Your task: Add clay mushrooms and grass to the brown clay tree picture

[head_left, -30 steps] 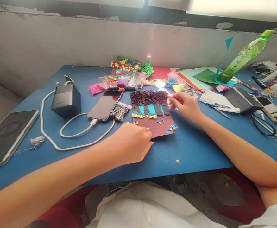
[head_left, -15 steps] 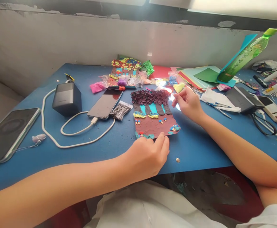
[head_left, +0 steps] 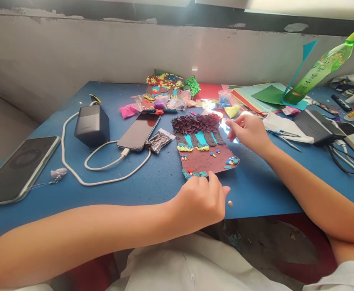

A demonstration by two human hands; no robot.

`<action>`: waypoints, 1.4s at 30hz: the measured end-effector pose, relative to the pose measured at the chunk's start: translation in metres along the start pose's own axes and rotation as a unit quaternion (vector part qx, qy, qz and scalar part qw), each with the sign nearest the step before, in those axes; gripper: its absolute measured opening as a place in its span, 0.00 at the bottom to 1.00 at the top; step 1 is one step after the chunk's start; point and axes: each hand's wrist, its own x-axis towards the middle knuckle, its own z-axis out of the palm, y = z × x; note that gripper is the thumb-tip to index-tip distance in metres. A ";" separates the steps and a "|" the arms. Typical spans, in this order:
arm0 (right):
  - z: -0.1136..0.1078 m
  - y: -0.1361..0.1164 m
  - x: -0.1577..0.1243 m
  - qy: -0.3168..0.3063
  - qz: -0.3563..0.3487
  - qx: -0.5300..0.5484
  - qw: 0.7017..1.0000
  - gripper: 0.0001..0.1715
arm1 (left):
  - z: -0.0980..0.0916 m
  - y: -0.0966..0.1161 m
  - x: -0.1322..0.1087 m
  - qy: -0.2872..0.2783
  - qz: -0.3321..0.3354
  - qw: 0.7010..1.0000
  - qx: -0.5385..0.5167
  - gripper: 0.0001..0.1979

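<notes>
A clay relief picture point(head_left: 205, 158) lies on the blue table, with a ruffled dark purple top, brown trunks, turquoise gaps and small mushrooms on a maroon base. At its lower edge is my left hand point(head_left: 202, 200), fingers curled and the thumb sticking out to the right, clear of the picture. The fingertips overlap or touch that edge. My right hand point(head_left: 251, 132) is beside the upper right corner, thumb and fingers pinched together. Glare and clear plastic behind its fingertips hide what they hold, if anything.
A phone point(head_left: 138, 131) on a white cable, a black power bank point(head_left: 92, 125) and a bag of dark clay point(head_left: 160, 140) lie left. Behind are clay bags point(head_left: 130, 110) and another clay picture point(head_left: 164, 85). A green bottle point(head_left: 322, 72) leans at right near scissors point(head_left: 284, 135).
My left hand has slid slightly down at the picture's lower edge, and its thumb now shows. My right hand stays pinched near the upper corner. The whole view has shifted slightly.
</notes>
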 end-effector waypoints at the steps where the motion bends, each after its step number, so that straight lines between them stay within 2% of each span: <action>1: 0.000 -0.001 -0.001 0.003 0.011 -0.009 1.000 0.17 | -0.001 -0.002 0.000 0.021 0.017 1.000 -0.002 0.14; 4: 0.005 -0.002 -0.003 0.064 0.004 -0.057 0.996 0.17 | -0.003 -0.008 0.001 0.106 0.093 0.989 -0.038 0.11; 6: 0.009 -0.002 -0.004 0.088 -0.005 -0.089 0.992 0.18 | -0.003 -0.010 0.000 0.133 0.114 0.983 -0.056 0.08; 11: 0.014 -0.001 -0.010 0.047 0.004 -0.063 0.997 0.16 | 0.003 -0.012 -0.004 0.064 0.044 0.997 0.004 0.09; 15: 0.019 -0.005 -0.020 -0.015 0.012 0.064 0.998 0.19 | 0.006 -0.011 -0.008 0.029 0.018 0.998 0.050 0.11; 18: 0.025 -0.010 -0.026 -0.085 0.014 0.175 0.981 0.26 | 0.006 -0.010 -0.010 0.018 0.016 0.997 0.069 0.08; 20: 0.027 -0.012 -0.027 -0.107 0.015 0.205 0.973 0.29 | 0.005 -0.010 -0.010 0.019 0.012 0.997 0.071 0.06; 25: 0.024 -0.015 -0.022 -0.108 0.031 0.207 0.972 0.32 | 0.012 -0.010 -0.004 0.013 0.003 0.996 0.087 0.04; 28: 0.020 -0.015 -0.021 -0.099 0.017 0.179 0.979 0.29 | 0.020 -0.009 0.000 0.004 -0.006 0.994 0.109 0.02; 31: 0.018 -0.014 -0.021 -0.093 0.005 0.148 0.985 0.28 | 0.026 -0.010 0.000 -0.014 -0.009 0.996 0.088 0.14; 33: 0.019 -0.013 -0.021 -0.090 -0.003 0.145 0.985 0.29 | 0.027 -0.009 -0.001 -0.014 -0.007 0.998 0.068 0.17; 42: 0.019 -0.009 -0.023 -0.119 -0.034 0.136 0.983 0.31 | 0.014 0.000 -0.005 0.026 -0.015 0.999 0.045 0.19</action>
